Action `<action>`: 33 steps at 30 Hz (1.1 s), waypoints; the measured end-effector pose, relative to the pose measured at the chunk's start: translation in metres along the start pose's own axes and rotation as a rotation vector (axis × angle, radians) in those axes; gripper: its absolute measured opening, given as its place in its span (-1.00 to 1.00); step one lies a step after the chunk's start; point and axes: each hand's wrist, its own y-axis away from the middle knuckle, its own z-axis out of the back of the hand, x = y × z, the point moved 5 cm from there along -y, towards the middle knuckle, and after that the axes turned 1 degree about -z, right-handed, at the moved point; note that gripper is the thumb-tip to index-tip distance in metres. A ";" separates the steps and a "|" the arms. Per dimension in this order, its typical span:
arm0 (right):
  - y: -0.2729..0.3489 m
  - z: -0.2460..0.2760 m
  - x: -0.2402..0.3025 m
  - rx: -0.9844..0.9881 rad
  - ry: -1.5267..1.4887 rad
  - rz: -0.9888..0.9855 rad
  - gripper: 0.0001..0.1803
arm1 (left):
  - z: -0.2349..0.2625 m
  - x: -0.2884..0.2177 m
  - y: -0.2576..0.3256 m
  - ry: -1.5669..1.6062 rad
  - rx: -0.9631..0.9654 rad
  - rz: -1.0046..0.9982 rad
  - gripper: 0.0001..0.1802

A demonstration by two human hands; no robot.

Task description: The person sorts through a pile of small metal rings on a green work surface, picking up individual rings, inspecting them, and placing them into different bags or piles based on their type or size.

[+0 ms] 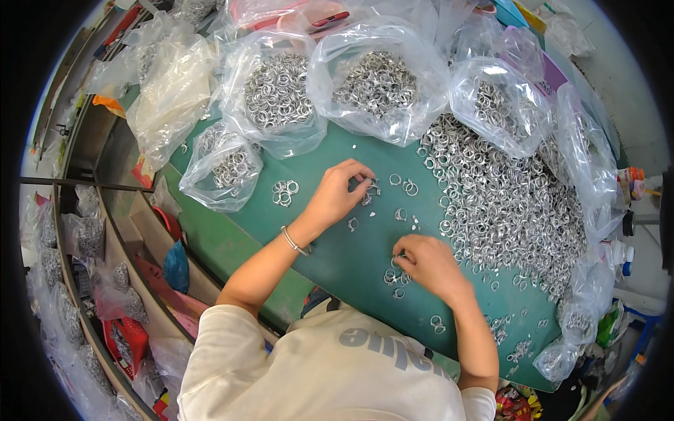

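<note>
My left hand [340, 196] reaches over the green tabletop, thumb and forefinger pinched at a small silver ring [373, 184]. More silver pieces lie just below those fingertips. Nearer to me and further right, my right hand [428, 265] has its fingers curled together and pointing left. What is between its fingertips is too small to make out. Several silver rings [397, 278] lie right below it. Between the hands are loose rings [401, 214] and small white bits. A little cluster of rings [284, 192] sits left of my left hand.
A large heap of silver rings [509, 203] spreads over the table's right side. Clear plastic bags of rings [277, 91] line the far edge, and a smaller bag [226, 165] stands at the left. Beyond the left edge are wooden compartments [140, 245] with more bags.
</note>
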 end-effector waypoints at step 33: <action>-0.079 -0.005 -0.013 -0.380 -0.087 0.012 -0.80 | 0.006 0.025 0.026 0.488 -0.101 0.298 -0.73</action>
